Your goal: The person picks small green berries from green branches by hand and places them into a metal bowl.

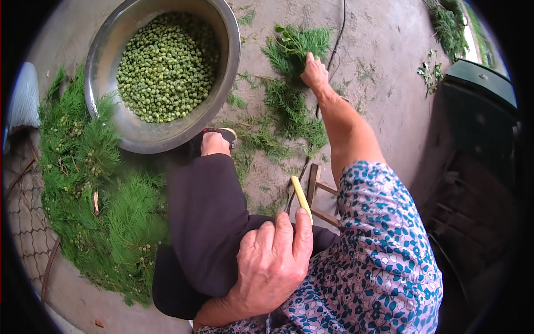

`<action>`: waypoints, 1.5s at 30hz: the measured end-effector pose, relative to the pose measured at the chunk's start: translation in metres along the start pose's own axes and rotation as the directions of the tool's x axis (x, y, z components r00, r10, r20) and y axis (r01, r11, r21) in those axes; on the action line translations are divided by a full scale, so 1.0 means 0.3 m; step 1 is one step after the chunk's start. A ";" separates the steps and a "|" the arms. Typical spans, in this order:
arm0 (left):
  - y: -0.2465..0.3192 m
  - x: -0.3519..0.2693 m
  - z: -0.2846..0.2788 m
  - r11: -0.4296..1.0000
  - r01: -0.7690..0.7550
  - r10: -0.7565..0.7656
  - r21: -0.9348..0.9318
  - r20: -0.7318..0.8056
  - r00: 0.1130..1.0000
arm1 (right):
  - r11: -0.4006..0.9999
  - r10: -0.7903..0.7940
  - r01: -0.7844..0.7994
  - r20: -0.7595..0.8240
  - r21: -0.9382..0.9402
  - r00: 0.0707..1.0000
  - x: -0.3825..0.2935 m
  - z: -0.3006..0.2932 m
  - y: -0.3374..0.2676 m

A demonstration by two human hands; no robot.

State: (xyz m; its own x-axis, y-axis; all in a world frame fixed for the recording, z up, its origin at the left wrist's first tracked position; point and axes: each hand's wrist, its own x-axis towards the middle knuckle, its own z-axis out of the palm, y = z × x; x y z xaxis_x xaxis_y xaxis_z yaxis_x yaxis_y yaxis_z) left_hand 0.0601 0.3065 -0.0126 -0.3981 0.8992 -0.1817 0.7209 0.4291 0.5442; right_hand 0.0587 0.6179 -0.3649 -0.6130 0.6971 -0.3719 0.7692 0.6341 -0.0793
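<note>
My left hand [273, 254] rests near my lap, its fingers curled by a yellow rod-like piece [301, 194]; the hand's underside is hidden, so its grip on the piece cannot be made out. Stretched far forward, my right hand [315, 71] touches a heap of green conifer sprigs [288, 106] on the floor, index finger extended and the other fingers curled. Whether it pinches a sprig does not show. A large steel basin [152, 140] holds many small green cones [167, 75]. Beside it, at the left, lies a big pile of conifer branches [125, 221] bearing small cones.
A dark cable [333, 54] runs along the concrete floor past the sprigs. A small wooden frame [313, 185] stands beside my leg. A dark green box-like object [479, 83] is at the right, with more branches [450, 31] beyond. Wire mesh [29, 238] lies far left.
</note>
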 end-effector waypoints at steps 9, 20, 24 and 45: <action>0.005 0.009 0.009 0.999 -0.031 0.031 -0.008 0.030 0.999 | 0.923 -0.152 0.232 -0.262 0.306 0.953 -0.376 -0.050 -0.104; 0.034 0.019 0.032 0.999 -0.031 0.030 0.021 0.029 0.999 | 0.642 -0.762 0.603 0.484 0.473 0.430 -0.657 -0.209 -0.092; 0.045 0.033 0.020 1.000 -0.009 0.010 -0.019 0.066 0.998 | 0.908 -0.370 0.332 0.862 0.256 0.347 -0.546 -0.346 0.116; 0.021 -0.002 0.017 0.989 0.112 -0.108 -0.100 0.043 0.993 | 0.786 -0.617 0.582 0.318 0.208 0.720 -0.438 0.161 0.338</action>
State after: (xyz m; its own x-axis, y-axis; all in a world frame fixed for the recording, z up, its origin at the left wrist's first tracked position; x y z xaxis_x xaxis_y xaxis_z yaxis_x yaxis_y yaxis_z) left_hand 0.0679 0.3092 -0.0132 -0.4488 0.8504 -0.2747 0.6117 0.5164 0.5992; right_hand 0.2260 0.5745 -0.3688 -0.8585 0.0042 -0.5127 0.2856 0.8344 -0.4714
